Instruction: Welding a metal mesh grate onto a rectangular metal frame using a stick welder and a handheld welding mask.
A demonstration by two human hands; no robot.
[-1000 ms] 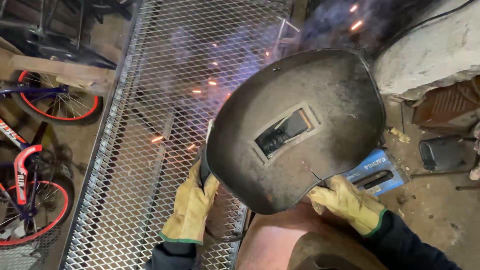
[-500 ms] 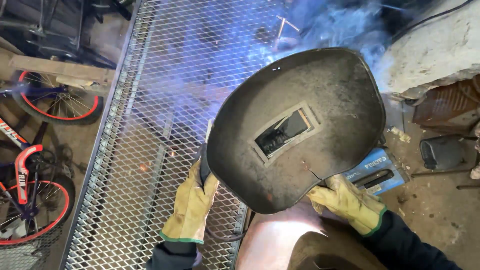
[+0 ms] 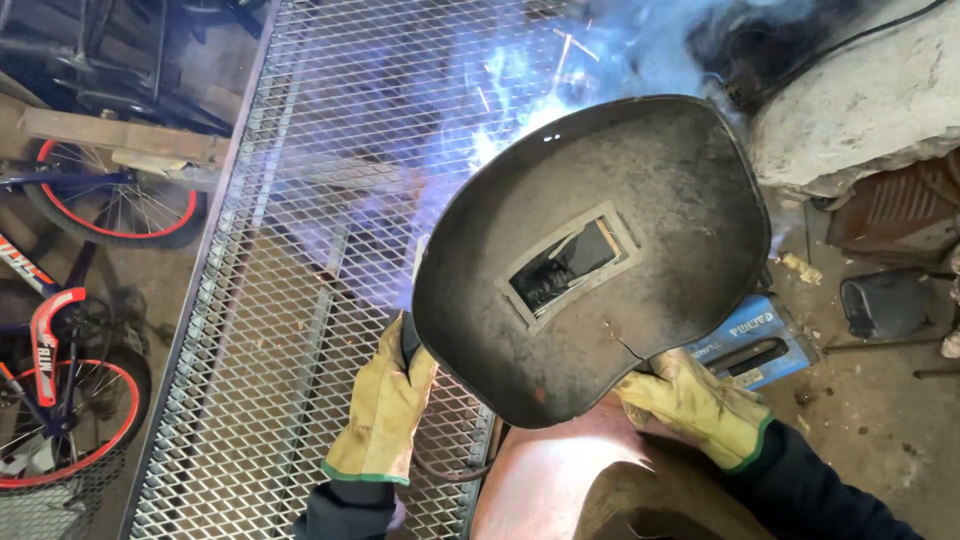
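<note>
Yellow gloves (image 3: 385, 410) with green cuffs, dark grey welding shield (image 3: 590, 260), silver diamond-patterned mesh (image 3: 300, 250), blue box (image 3: 750, 345).

You are looking down at the dirt floor (image 3: 880, 440). A mesh panel (image 3: 300, 250) is lying flat on it; a blue box (image 3: 755, 345) is lying just beside the panel's right edge.

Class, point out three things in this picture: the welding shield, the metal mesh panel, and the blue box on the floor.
welding shield (image 3: 640, 200): head view, dark upper face above its window.
metal mesh panel (image 3: 320, 200): head view, bare mesh left of the glare.
blue box (image 3: 750, 345): head view, its visible top face.
</note>
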